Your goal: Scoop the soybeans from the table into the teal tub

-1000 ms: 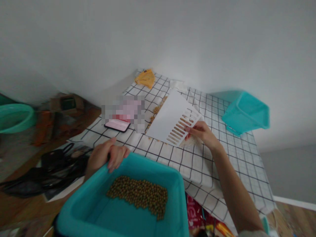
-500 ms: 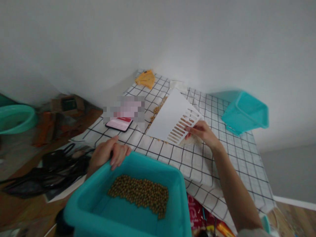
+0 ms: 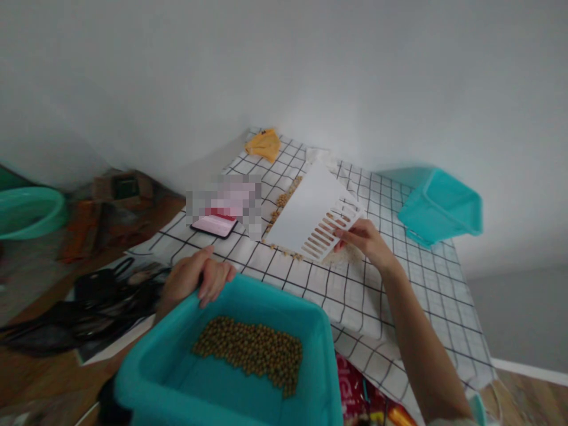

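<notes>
My left hand (image 3: 195,275) is closed over the far left corner of a teal plastic bin (image 3: 284,294), fingers hooked inside the rim. Small round brown beans (image 3: 255,349) lie across part of the bin's floor. With thumb and fingers, my right hand (image 3: 361,236) pinches the slotted edge of a flat white plastic board (image 3: 302,210). The board sits low and tilted over the checked cloth. Tan beans (image 3: 283,200) show along its left side and near edge. Pale fine grains (image 3: 348,257) are spread beside and below my right hand. What lies under the board is mostly hidden.
A second teal bin (image 3: 444,204) lies tilted at the right of the checked tablecloth (image 3: 355,302). A phone (image 3: 215,226), partly blurred out, rests at the left, with a yellow cloth item (image 3: 264,145) behind. Black straps (image 3: 110,296) and a green basin (image 3: 31,210) are left of the table.
The white board has shifted very slightly, and more tan beans show along its near edge. Both hands keep their grips; the view has moved a little.
</notes>
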Demonstrator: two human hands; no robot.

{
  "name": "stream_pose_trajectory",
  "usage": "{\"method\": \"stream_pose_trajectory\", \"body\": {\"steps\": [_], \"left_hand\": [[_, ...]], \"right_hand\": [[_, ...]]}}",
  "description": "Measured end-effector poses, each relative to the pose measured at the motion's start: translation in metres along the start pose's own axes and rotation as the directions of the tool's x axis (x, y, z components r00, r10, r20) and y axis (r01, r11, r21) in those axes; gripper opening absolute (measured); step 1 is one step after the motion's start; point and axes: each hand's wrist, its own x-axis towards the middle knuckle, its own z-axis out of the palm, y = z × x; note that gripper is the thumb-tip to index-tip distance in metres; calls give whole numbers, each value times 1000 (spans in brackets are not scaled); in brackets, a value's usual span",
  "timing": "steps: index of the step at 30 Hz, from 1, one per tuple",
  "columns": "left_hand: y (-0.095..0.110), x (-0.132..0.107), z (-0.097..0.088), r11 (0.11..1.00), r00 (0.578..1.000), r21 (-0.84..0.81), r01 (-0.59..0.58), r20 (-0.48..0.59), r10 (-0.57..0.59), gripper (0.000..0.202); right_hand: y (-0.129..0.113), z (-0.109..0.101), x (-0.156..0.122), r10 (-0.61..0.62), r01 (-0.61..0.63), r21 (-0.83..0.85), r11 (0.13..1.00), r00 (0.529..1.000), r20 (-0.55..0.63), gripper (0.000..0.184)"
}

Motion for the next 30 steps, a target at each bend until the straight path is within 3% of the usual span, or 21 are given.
{"method": "stream_pose_trajectory", "body": {"steps": [6, 10, 15, 20, 25, 30], "left_hand": [[-2, 0, -3, 1000, 1000, -6, -2, -31, 2, 71], [0, 1, -7, 998, 996, 37, 45, 75, -47, 71], [2, 2, -13, 999, 998, 45, 31, 56, -33, 70], [2, 4, -11, 997, 991, 72, 30, 128, -39, 70], [8, 1, 13, 998, 990, 62, -8, -141, 17, 71], [22, -8, 31, 993, 982, 117, 19, -189, 4, 67]], "right_hand": [[-1, 0, -1, -16, 16, -1, 1000, 1000, -15, 39], [-2, 0, 0, 11, -11, 10, 1000, 1000, -28, 35], [-3, 4, 0, -6, 6, 19, 1000, 1000, 7, 36], [-5, 9, -2, -30, 28, 48, 998, 999, 40, 33], [1, 10, -1, -21, 21, 46, 999, 1000, -13, 35], [7, 10, 2, -16, 16, 42, 999, 1000, 10, 37]]}}
